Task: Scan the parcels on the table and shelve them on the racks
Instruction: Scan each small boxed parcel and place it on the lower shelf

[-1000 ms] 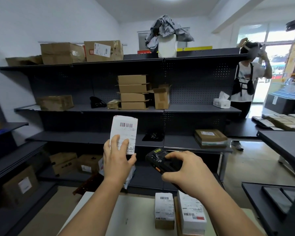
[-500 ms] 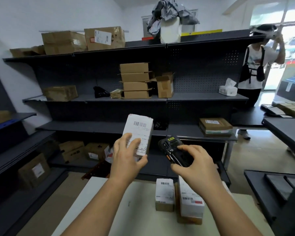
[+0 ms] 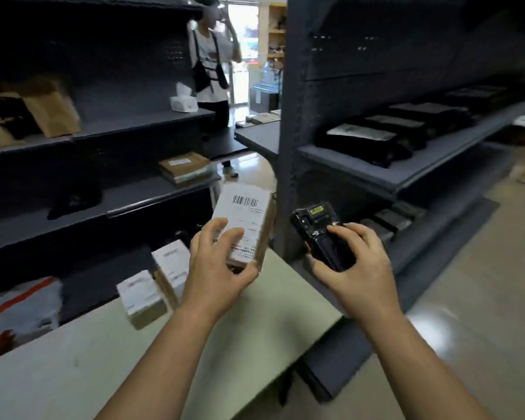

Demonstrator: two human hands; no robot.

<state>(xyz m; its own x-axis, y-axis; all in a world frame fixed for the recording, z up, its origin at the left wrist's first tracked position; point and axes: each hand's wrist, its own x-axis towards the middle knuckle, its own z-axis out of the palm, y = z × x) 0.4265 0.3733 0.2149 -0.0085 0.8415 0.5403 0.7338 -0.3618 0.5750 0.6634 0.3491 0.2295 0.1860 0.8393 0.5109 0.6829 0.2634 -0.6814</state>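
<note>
Dark grey metal shelving racks with perforated back panels (image 3: pixel 152 56) line the left side of a stockroom, while a second dark grey rack on a tall upright post (image 3: pixel 288 122) runs along the right. A pale green tabletop (image 3: pixel 73 368) fills the foreground. The glossy beige tiled floor (image 3: pixel 467 298) reflects overhead light. Daylight floods through a bright glazed doorway (image 3: pixel 240 56) at the far end, beside wooden shelves (image 3: pixel 277 31).

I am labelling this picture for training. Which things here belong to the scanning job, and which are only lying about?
Part of the job:
- parcel in the left hand
- scanner in the right hand
- two parcels on the table
- racks

Only lying about:
- tissue box
- person in the background
</note>
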